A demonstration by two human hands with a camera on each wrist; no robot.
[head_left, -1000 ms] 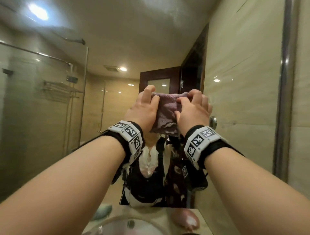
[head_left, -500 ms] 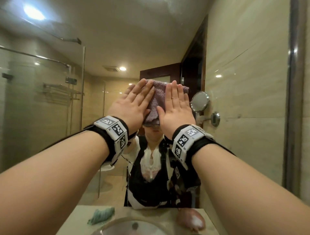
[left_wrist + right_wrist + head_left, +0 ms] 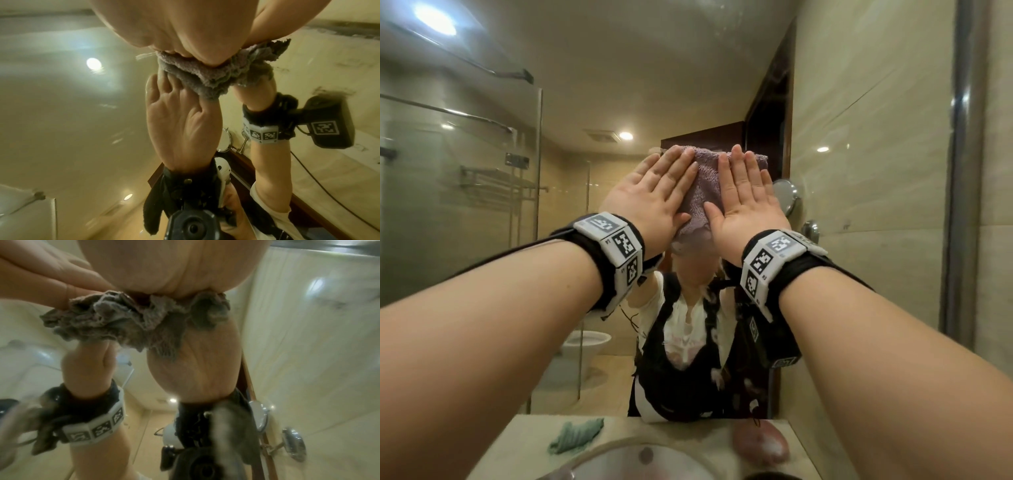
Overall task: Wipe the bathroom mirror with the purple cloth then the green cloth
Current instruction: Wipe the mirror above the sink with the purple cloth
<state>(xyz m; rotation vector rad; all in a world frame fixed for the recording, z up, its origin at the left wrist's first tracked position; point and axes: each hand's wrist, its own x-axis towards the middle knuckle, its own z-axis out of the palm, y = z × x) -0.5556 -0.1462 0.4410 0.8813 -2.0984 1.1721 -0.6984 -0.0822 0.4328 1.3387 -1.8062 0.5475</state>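
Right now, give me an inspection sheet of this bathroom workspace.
Surface: mirror, some specks near the top.
Job's things: purple cloth flat on the mirror; green cloth lying on the counter.
Clutter: pink object beside the basin.
Grips: left hand and right hand, fingers straight, pressing the purple cloth.
Cables: thin black lead from the left wristband.
Surroundings: tiled wall.

Both forearms are bare. Each wrist wears a black strap (image 3: 599, 253) carrying a white band (image 3: 760, 270) of square black-and-white coded markers; a thin black cable (image 3: 493, 260) trails from the left strap.
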